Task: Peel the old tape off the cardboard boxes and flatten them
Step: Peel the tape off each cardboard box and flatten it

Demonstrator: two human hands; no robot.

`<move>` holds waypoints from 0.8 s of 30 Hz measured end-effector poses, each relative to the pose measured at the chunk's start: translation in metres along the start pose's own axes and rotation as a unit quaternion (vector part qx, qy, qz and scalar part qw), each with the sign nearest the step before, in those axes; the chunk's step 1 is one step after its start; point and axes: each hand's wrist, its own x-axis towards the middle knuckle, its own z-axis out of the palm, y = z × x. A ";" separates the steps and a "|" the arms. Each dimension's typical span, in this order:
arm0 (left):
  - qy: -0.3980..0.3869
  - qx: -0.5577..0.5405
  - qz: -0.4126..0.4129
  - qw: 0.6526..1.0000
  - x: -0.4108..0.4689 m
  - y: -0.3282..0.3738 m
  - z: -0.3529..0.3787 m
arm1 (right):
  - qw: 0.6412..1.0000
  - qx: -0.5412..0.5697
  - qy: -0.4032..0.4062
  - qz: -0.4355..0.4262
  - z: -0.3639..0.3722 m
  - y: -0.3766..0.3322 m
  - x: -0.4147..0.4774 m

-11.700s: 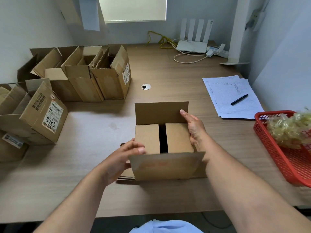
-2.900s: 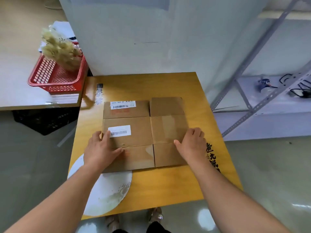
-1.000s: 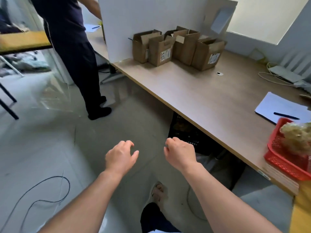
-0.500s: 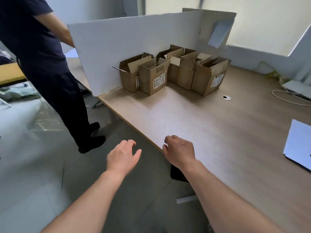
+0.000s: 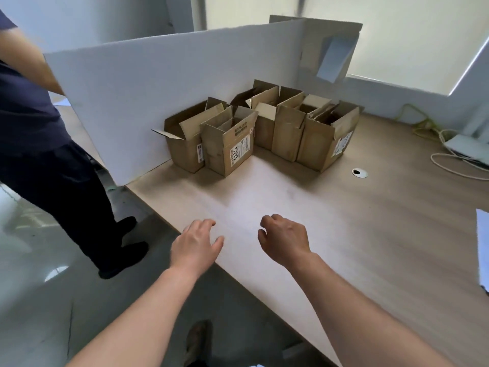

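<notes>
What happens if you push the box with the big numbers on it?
Probably slides or tips easily: the box stands upright, flaps open, nothing showing inside, so likely light. Its thin flaps would likely bend.

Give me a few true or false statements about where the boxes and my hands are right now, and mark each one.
1. The left hand and right hand hold nothing. True.
2. The cardboard boxes lie flattened on the desk. False: they stand upright with their flaps open.
3. The boxes stand close beside the white partition. True.
4. The right hand grips a box. False: it hovers near the desk's front edge, apart from the boxes.
5. Another person stands on the floor to the left of the desk. True.
</notes>
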 end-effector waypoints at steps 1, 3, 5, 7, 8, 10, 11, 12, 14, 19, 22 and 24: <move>-0.003 -0.001 0.009 1.000 0.015 -0.002 -0.001 | 1.000 0.000 0.003 0.010 0.001 0.001 0.011; -0.005 0.003 0.031 0.999 0.046 -0.008 -0.004 | 1.000 -0.005 0.008 0.028 0.002 0.000 0.035; -0.003 0.009 0.053 0.999 0.080 -0.017 -0.010 | 0.999 -0.010 0.013 0.045 0.003 -0.005 0.060; -0.004 0.008 0.069 0.998 0.116 -0.026 -0.018 | 0.998 -0.014 0.016 0.063 0.003 -0.011 0.084; -0.007 0.005 0.076 0.997 0.134 -0.030 -0.023 | 0.997 -0.017 0.016 0.072 0.003 -0.015 0.096; -0.010 -0.003 0.095 0.995 0.169 -0.037 -0.032 | 0.995 -0.022 0.017 0.092 0.003 -0.022 0.119; -0.010 -0.003 0.108 0.994 0.187 -0.039 -0.035 | 0.994 -0.024 0.017 0.103 0.002 -0.025 0.130; -0.013 -0.001 0.124 0.992 0.205 -0.042 -0.038 | 0.993 -0.026 0.017 0.113 0.002 -0.028 0.142; -0.024 0.009 0.157 0.987 0.240 -0.045 -0.043 | 0.991 -0.027 0.017 0.131 0.003 -0.032 0.164; -0.046 0.045 0.233 0.970 0.315 -0.044 -0.044 | 0.989 0.015 -0.009 0.144 0.003 -0.042 0.211; -0.038 0.081 0.283 0.955 0.350 -0.039 -0.037 | 0.988 0.003 -0.011 0.157 0.003 -0.042 0.229; -0.038 0.123 0.306 0.943 0.367 -0.035 -0.033 | 0.985 -0.001 -0.010 0.170 0.005 -0.041 0.235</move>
